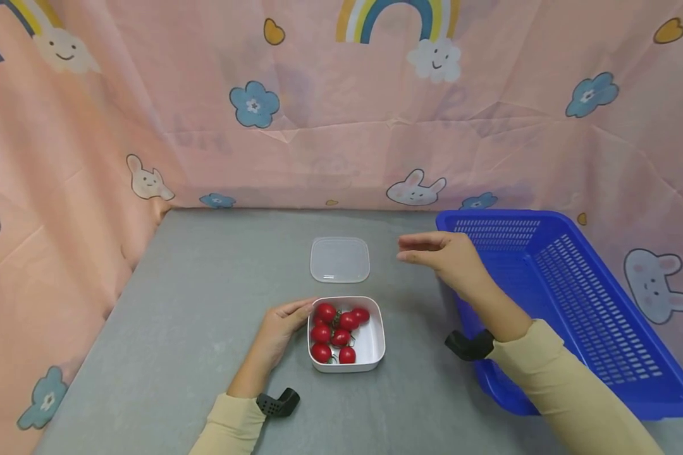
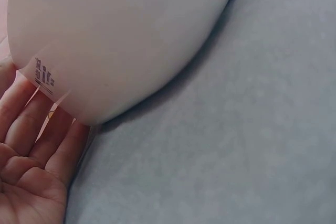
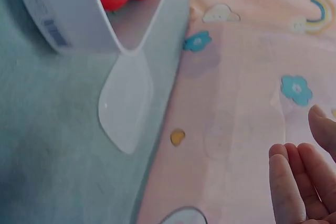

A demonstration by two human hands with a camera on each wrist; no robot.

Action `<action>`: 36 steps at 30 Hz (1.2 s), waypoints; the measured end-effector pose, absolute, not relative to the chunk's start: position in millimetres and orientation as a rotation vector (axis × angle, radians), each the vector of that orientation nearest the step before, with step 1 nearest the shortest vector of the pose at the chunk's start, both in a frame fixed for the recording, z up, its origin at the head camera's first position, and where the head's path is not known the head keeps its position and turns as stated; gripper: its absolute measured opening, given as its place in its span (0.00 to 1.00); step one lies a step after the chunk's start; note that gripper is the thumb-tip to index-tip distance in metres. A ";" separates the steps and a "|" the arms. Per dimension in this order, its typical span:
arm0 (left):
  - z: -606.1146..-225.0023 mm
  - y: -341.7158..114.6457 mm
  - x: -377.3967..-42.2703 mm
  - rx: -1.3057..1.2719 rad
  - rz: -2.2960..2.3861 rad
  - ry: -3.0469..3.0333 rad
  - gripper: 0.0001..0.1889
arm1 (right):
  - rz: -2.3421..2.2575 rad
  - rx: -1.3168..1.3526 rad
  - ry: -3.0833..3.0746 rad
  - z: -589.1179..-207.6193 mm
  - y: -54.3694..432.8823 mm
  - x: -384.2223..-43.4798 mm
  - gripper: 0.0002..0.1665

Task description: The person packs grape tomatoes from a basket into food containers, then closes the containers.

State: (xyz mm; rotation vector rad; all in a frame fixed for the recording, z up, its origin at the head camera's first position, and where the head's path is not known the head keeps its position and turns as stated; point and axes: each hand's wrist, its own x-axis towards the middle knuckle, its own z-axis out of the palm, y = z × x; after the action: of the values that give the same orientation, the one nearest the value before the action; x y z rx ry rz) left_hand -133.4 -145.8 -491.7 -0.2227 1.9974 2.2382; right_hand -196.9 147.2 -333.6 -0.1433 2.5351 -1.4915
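Several red cherry tomatoes (image 1: 341,338), some with green stems, lie in a small white square box (image 1: 371,347) on the table. Along the box's left side rest the fingers of my left hand (image 1: 276,332). The left wrist view has these fairly straight fingers against the box's wall (image 2: 121,40), beside a printed label. My right hand (image 1: 452,259) is raised to the right of a translucent lid (image 1: 339,260), which lies flat behind the box. In the right wrist view the right hand (image 3: 304,177) holds nothing, its thumb apart from its extended fingers.
A large blue plastic basket (image 1: 580,354) with slotted walls stands on the right, under my right forearm. The grey table (image 1: 205,278) ends at a pink patterned curtain (image 1: 330,145) at the back and left. A black band sits on each wrist.
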 end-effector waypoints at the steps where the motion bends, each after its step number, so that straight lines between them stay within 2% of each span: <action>1: -492.2 -145.8 -133.6 -0.222 2.240 1.998 0.17 | -1.496 -0.133 2.542 -332.4 150.8 -197.2 0.30; 7: -494.4 -145.9 -133.8 -0.208 2.245 2.000 0.17 | -1.478 -0.070 2.593 -324.9 171.3 -198.2 0.36; 22: -495.0 -145.4 -132.9 -0.206 2.244 1.984 0.17 | -1.541 0.105 2.654 -337.2 226.1 -216.3 0.40; 28: -494.6 -144.5 -132.1 -0.209 2.252 1.974 0.17 | -1.634 0.144 2.621 -343.6 241.9 -222.6 0.36; 31: -494.6 -144.6 -132.3 -0.212 2.252 1.976 0.17 | -1.749 0.112 2.527 -349.2 249.6 -227.5 0.26; 36: -494.0 -145.3 -132.2 -0.206 2.240 2.003 0.18 | -1.734 0.096 2.472 -363.7 262.4 -237.1 0.28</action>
State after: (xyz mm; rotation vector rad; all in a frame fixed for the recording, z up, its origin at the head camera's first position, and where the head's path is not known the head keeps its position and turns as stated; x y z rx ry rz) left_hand -132.2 -145.3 -494.0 -0.2055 2.0031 2.2403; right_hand -237.1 262.4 -363.7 0.0961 2.4721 -1.7342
